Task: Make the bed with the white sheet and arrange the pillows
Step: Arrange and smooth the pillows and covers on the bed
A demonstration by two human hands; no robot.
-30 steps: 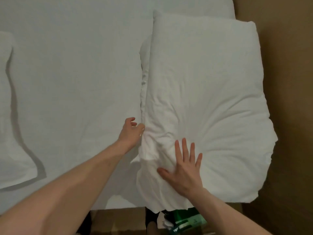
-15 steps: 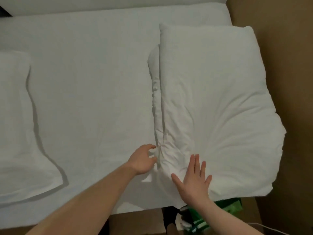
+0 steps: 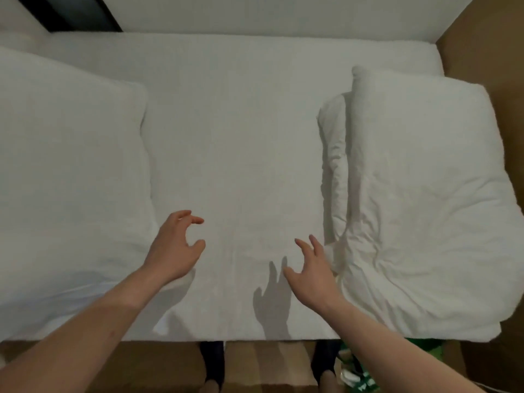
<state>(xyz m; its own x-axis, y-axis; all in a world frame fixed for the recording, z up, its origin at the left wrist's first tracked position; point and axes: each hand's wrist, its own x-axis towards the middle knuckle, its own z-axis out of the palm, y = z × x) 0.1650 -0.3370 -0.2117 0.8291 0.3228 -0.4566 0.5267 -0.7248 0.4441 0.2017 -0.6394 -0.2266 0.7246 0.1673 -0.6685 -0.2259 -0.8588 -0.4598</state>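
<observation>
Two hands over white sheet (image 3: 235, 154), empty: left hand (image 3: 175, 248) loosely curled, pillow (image 3: 71, 180) just left; right hand (image 3: 312, 268) fingers spread, rumpled pillow (image 3: 419, 199) just right.

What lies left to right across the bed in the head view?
Left pillow → left hand → bare sheet → right hand → right pillow.
</observation>
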